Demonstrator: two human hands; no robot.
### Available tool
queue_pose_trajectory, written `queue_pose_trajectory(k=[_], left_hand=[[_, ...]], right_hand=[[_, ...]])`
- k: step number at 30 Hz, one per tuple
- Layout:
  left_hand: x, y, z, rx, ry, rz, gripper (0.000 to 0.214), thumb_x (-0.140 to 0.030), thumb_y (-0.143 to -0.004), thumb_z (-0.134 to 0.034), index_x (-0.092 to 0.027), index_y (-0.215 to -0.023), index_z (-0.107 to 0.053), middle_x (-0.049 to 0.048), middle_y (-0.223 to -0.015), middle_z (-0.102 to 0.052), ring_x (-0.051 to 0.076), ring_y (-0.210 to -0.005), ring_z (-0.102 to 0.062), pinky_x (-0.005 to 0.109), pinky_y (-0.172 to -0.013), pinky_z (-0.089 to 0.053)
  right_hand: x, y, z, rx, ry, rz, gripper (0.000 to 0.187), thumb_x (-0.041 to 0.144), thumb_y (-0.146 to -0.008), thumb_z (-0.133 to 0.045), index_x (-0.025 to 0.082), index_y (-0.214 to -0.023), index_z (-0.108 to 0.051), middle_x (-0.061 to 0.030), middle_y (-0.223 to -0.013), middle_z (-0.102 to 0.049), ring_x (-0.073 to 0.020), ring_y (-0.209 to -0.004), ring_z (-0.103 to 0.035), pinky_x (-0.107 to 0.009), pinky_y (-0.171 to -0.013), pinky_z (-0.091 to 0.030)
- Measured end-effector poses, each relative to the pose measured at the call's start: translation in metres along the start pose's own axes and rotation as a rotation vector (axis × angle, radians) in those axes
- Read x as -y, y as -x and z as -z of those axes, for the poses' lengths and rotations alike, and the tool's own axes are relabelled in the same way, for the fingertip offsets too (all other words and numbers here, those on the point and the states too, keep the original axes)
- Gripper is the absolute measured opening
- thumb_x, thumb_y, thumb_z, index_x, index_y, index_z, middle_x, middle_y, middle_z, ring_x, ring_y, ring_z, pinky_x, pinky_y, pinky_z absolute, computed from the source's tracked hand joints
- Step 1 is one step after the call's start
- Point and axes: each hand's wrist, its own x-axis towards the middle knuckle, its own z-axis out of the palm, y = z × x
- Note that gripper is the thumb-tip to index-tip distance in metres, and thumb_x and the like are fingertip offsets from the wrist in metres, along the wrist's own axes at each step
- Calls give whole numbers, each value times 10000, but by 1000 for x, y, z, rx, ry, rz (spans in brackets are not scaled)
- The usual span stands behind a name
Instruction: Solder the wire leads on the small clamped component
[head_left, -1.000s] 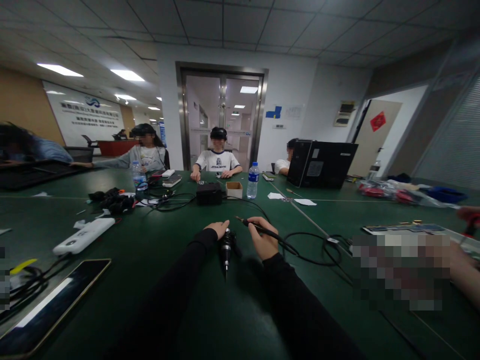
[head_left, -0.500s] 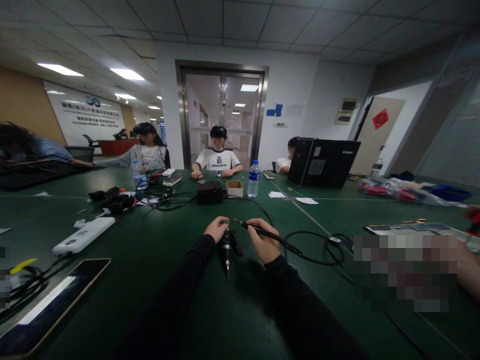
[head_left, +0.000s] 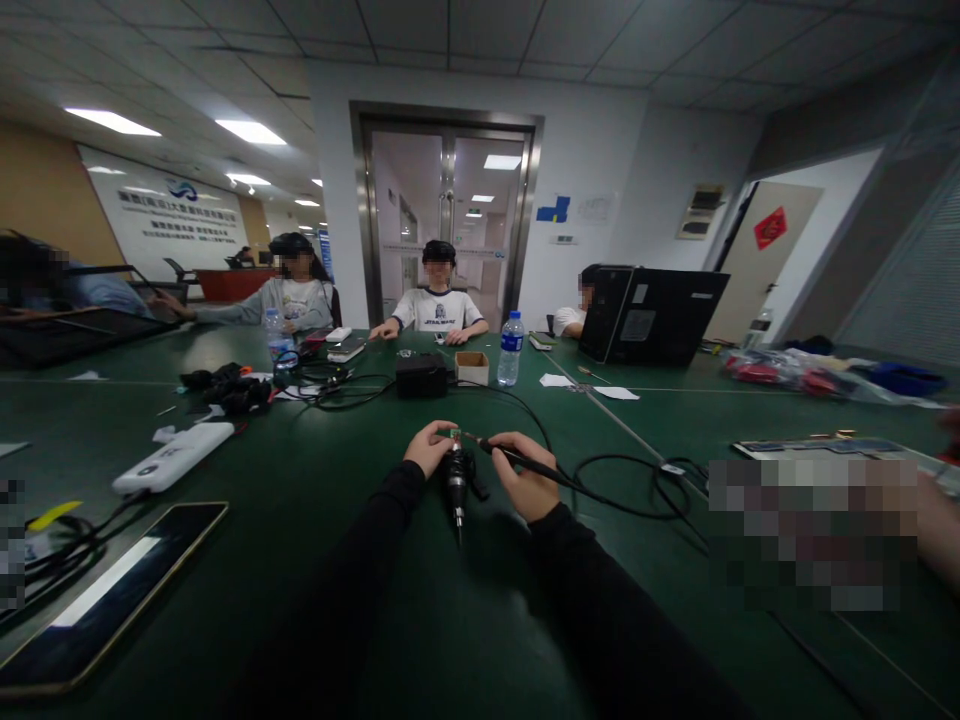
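My left hand [head_left: 429,448] is closed in a pinch on a small green part [head_left: 454,434], held just above a dark cylindrical device [head_left: 456,480] lying on the green table [head_left: 315,520]. My right hand [head_left: 525,478] grips a black corded soldering iron [head_left: 517,459] like a pen. Its tip points left and meets the small part. The iron's black cable [head_left: 630,490] loops off to the right across the table. Black sleeves cover both my forearms.
A phone [head_left: 105,600] and a white power bank [head_left: 172,456] lie at the left. A black box [head_left: 421,375], cardboard box [head_left: 471,368] and water bottle [head_left: 510,349] stand mid-table. Three people sit at the far side, beside a laptop [head_left: 652,315]. Another person's arm [head_left: 937,520] is at right.
My left hand lifted from the dark device and now pinches a small green part. The iron's tip came left to meet it. The view tilted down slightly.
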Motion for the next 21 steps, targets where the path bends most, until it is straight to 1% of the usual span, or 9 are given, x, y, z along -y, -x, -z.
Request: queue_pose_trajectory(k=[2, 5, 8, 12, 16, 21], left_hand=[[1, 0, 0, 0, 41, -12, 321, -153, -729, -569, -149, -1047, -609, 40, -791, -715, 167, -772, -675, 284, -776, -517], [3, -1, -1, -5, 84, -25, 297, -148, -727, -572, -147, -1022, -612, 45, -787, -717, 168, -757, -675, 292, -778, -517], [5, -2, -2, -17, 94, -26, 285, -128, -730, -560, -147, -1009, -611, 45, -785, -717, 164, -744, -673, 292, -771, -519], [9, -4, -3, -22, 96, -38, 290, -106, -738, -540, -146, -1016, -611, 51, -800, -723, 167, -780, -683, 300, -819, -516], [15, -7, -4, -26, 65, -56, 291, -120, -751, -543, -158, -1031, -613, 51, -819, -731, 175, -824, -687, 309, -853, -511], [18, -8, -5, -8, 94, -93, 273, -134, -760, -549, -161, -1026, -606, 55, -841, -732, 169, -819, -683, 300, -842, -506]], right_hand=[[0, 1, -1, 8, 10, 10, 134, 221, -755, -545, 214, -769, -679, -28, -769, -708, -180, -701, -644, -293, -674, -510], [-2, 2, -2, 27, 26, 32, 136, 209, -756, -540, 219, -779, -674, -28, -783, -707, -182, -718, -647, -295, -695, -510], [-3, 3, -4, 44, 38, 55, 142, 204, -766, -531, 217, -795, -669, -34, -801, -707, -186, -742, -652, -298, -724, -510], [-4, 3, -5, 51, 43, 69, 146, 210, -777, -527, 219, -813, -667, -37, -816, -708, -191, -765, -655, -303, -753, -511], [-4, 4, -5, 52, 39, 89, 151, 198, -778, -528, 219, -826, -670, -36, -821, -708, -188, -761, -657, -298, -744, -513], [-5, 4, -6, 59, 38, 102, 157, 183, -772, -530, 211, -826, -675, -39, -819, -707, -186, -761, -659, -295, -746, -514]])
